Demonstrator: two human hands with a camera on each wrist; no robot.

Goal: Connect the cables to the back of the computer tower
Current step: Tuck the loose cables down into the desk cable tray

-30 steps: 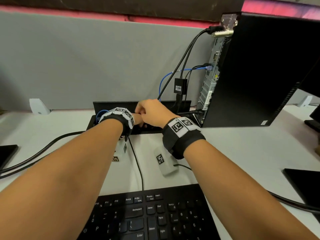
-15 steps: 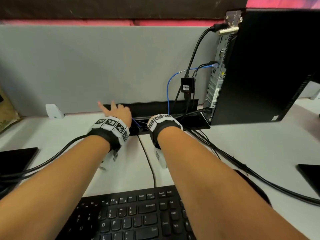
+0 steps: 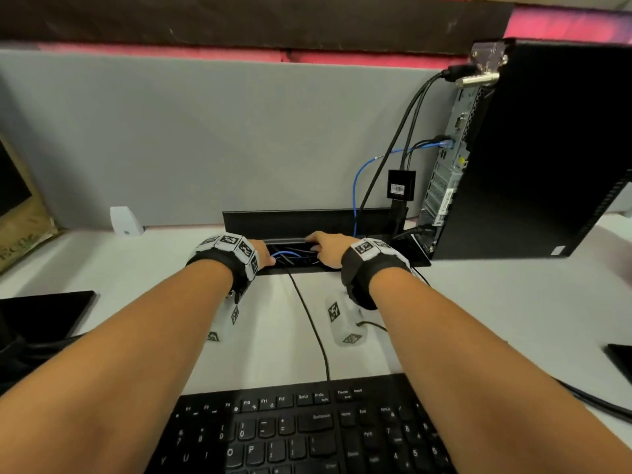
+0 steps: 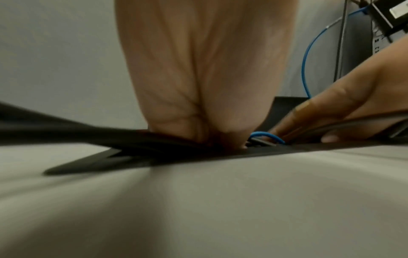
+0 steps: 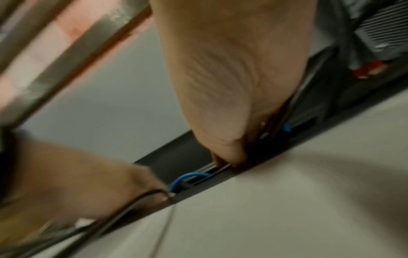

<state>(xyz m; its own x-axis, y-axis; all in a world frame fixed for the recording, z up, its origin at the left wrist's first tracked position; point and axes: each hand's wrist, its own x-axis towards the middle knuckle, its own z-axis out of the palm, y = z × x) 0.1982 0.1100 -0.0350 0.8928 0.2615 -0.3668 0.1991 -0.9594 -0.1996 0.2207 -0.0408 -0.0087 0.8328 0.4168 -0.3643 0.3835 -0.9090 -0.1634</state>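
The black computer tower (image 3: 533,148) stands at the right with its back panel (image 3: 444,172) facing the grey partition. Black cables (image 3: 415,107) and a blue cable (image 3: 357,179) are plugged into it and drop into the open desk cable tray (image 3: 307,220). My left hand (image 3: 263,256) reaches into the tray's left part, over a thick black cable (image 4: 55,124); its fingers are hidden. My right hand (image 3: 323,249) is in the tray's right part, and its fingers (image 4: 326,111) and thumb close on a black cable (image 4: 364,120). A blue loop (image 4: 264,136) lies between the hands.
A black keyboard (image 3: 307,432) lies at the near edge, its thin cable (image 3: 311,323) running up into the tray. A black adapter box (image 3: 400,184) hangs behind the tower. Dark flat panels sit at the left (image 3: 44,313) and right (image 3: 620,360) edges.
One second ago the hands were pressed together over the tray. Then the left hand lifted with its fingers spread. Now both hands are down in the tray, a little apart.
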